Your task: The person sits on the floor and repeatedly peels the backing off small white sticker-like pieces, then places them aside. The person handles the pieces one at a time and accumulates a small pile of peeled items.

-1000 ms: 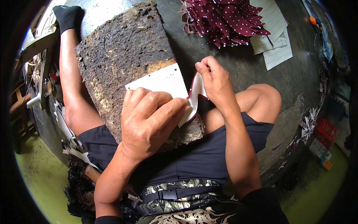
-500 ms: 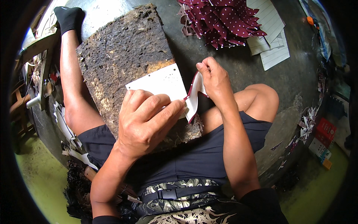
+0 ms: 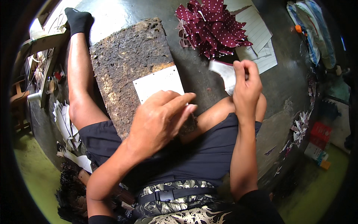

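A curved white-backed cut piece (image 3: 224, 74) with a thin maroon edge is pinched in my right hand (image 3: 247, 84), raised over the floor to the right of the board. It is slightly smeared by motion. My left hand (image 3: 158, 117) hovers over the near edge of a white rectangular plate (image 3: 158, 84) with small holes at its corners. Its thumb and forefinger stand apart at the tips, with a tiny pale spot between them that I cannot make out. The plate lies on a thick, rough, dark board (image 3: 126, 56) between my legs.
Beyond the board sits a pile of maroon white-dotted pieces (image 3: 212, 28), beside lined paper sheets (image 3: 257, 33). White scraps (image 3: 67, 123) lie at the left, more scraps (image 3: 301, 125) and a red box (image 3: 320, 134) at the right. A wooden frame (image 3: 41, 48) stands far left.
My left hand has let go of the piece. My right hand has carried it away to the right, off the board's edge. The whole view has shifted slightly.
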`<state>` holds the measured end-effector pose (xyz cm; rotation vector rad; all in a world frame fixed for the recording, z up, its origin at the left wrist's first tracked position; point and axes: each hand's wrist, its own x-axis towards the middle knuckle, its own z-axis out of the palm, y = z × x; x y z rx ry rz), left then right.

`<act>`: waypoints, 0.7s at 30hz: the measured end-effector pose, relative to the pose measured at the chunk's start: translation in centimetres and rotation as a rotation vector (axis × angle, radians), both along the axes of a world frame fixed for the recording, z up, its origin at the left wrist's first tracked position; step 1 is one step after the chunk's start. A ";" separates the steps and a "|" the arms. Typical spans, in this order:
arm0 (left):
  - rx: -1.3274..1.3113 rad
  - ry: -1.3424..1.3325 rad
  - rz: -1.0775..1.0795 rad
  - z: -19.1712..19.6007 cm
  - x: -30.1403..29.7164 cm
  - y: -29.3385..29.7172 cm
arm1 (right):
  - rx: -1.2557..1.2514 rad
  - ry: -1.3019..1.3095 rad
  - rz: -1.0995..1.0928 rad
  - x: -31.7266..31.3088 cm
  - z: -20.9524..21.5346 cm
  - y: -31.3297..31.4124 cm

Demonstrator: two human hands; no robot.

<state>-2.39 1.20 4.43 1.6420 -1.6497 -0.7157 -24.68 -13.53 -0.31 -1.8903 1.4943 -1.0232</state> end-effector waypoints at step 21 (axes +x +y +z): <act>0.562 1.476 -0.022 -1.5 -0.5 2.6 | 0.630 -0.350 0.308 2.0 7.0 9.2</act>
